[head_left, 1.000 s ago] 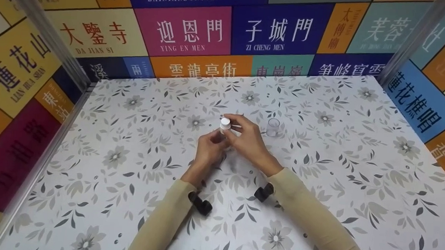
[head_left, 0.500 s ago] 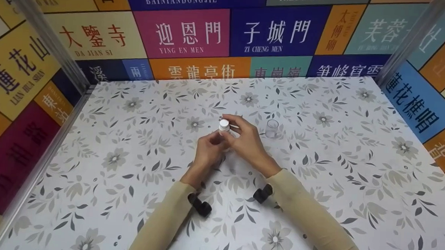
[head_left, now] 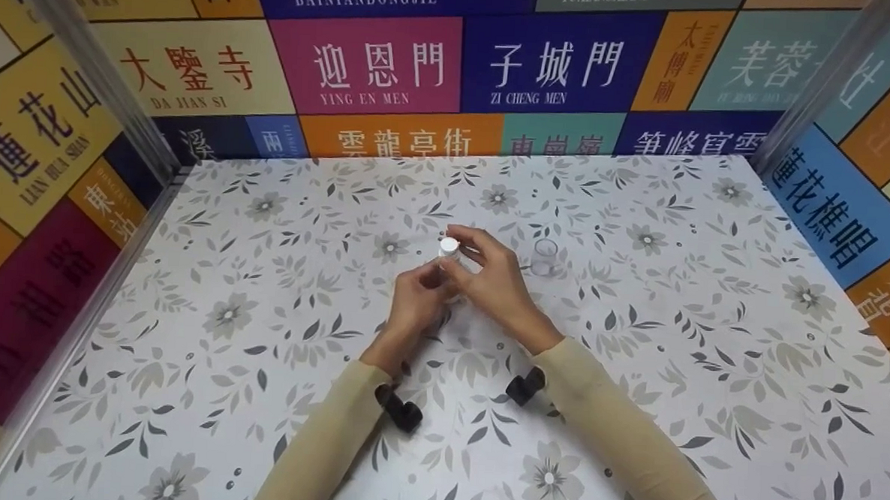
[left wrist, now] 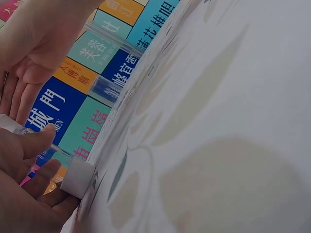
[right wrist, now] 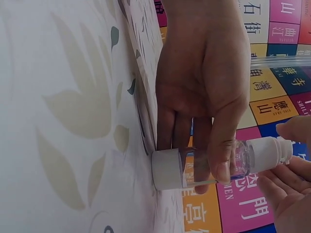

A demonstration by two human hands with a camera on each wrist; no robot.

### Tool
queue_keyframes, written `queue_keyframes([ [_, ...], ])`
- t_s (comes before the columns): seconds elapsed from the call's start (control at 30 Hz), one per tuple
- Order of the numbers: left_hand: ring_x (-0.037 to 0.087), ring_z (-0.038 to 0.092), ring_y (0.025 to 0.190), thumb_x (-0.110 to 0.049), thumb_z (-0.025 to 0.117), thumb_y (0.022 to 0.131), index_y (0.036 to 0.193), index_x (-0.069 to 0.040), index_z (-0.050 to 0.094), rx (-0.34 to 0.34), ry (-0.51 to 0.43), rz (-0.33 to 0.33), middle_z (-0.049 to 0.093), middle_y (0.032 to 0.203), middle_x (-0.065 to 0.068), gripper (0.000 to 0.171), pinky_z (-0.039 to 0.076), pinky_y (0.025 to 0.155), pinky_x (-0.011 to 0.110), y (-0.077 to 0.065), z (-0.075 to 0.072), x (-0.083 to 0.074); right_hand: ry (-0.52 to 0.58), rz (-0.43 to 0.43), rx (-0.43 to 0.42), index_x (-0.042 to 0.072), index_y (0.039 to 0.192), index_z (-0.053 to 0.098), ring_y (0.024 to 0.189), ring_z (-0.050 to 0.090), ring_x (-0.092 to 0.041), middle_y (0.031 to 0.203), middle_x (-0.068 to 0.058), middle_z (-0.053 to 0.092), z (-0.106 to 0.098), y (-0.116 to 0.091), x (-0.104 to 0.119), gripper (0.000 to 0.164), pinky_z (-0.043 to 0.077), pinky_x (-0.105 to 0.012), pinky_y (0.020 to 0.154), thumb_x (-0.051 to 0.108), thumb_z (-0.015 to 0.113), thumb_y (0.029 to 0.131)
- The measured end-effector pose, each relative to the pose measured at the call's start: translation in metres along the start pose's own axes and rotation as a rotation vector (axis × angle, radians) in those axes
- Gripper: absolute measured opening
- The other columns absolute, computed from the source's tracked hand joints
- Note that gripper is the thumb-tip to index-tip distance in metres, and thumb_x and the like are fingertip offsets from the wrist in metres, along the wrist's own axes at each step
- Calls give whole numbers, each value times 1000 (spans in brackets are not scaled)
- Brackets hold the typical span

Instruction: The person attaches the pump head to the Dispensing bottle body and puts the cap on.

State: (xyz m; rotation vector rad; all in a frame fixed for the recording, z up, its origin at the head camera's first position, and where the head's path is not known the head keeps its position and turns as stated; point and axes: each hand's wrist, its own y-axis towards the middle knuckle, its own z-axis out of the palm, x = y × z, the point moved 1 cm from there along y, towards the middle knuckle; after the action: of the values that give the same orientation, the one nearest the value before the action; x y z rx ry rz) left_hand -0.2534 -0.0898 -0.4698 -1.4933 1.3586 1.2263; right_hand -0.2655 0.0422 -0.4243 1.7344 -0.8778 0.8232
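My left hand (head_left: 416,301) grips a small clear bottle (right wrist: 199,167) with a white base and a white stepped top (right wrist: 267,151). The white base is near the table surface in both wrist views; contact with it is not plain. My right hand (head_left: 492,278) comes in from the right, its thumb and index finger on either side of the white top (head_left: 449,246). In the head view both hands hide most of the clear body. Just right of my right hand, a clear, cup-like cylinder (head_left: 544,258) stands upright on the table.
A white table (head_left: 295,424) with a grey floral print spreads around my hands. Panels with coloured name blocks (head_left: 363,66) stand at its back and sides. A clear post (head_left: 828,86) rises at the back right corner. Each wrist wears a black device (head_left: 399,409).
Both hands stay in nearly the same place. My right fingers have shifted slightly around the white top, and less of the white part under it shows.
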Motion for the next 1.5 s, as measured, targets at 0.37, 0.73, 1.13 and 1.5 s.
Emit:
queue_keyframes([
  [0.37, 13, 60, 79, -4, 75, 83, 116, -6, 75, 5, -14, 9, 73, 90, 11, 33, 49, 70, 22, 1, 1, 0, -18, -25, -33, -2, 123, 66, 111, 68, -29, 123, -19, 69, 0, -1, -2, 38, 56, -33, 97, 0, 74, 86],
  [0.73, 23, 68, 102, -6, 75, 83, 125, -8, 70, 0, 18, -23, 75, 113, 15, 42, 55, 93, 37, 1, 1, 1, -38, -34, 15, -3, 127, 63, 119, 64, -30, 126, -19, 65, 2, -2, -1, 41, 53, -30, 102, -4, 71, 87],
  [1.13, 20, 66, 96, -4, 73, 84, 121, -9, 73, 1, 5, -20, 76, 109, 13, 37, 55, 89, 33, 1, 1, 3, -43, 17, 20, -3, 130, 59, 122, 62, -31, 132, -19, 63, 1, 0, -2, 46, 50, -43, 105, 2, 74, 87],
  [1.5, 24, 70, 102, -3, 73, 85, 123, -5, 71, 20, -58, 10, 75, 113, 16, 38, 56, 86, 30, 0, 1, 2, -69, -43, 3, -3, 123, 63, 116, 66, -31, 124, -18, 66, 3, -1, -2, 38, 53, -38, 101, -3, 72, 86],
])
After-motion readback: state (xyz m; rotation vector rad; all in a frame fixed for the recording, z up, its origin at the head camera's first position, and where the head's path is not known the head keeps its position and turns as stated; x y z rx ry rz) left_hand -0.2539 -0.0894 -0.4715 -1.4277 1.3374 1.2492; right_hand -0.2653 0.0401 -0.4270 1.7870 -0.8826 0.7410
